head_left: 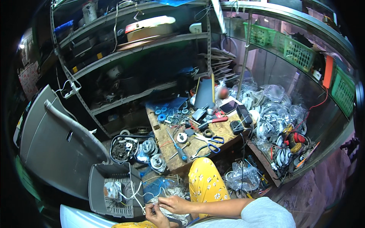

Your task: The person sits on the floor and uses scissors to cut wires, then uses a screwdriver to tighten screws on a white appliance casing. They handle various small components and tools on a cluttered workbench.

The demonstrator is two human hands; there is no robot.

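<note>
Head | white cable [134,196] | thin, loosely curved | crosses grey crate [95,190]

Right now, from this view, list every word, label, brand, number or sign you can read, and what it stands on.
No text can be read.
Red-and-white item on the shelf: any print is too small and blurred.
Screwdriver on the workbench: any marking is too small.
Left hand and right hand: nothing legible beside them.

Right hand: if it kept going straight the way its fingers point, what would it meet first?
Most likely the left hand, whose fingertips sit just left of the right hand's. Depth is hard to judge here, so it might pass slightly above or below them.
</note>
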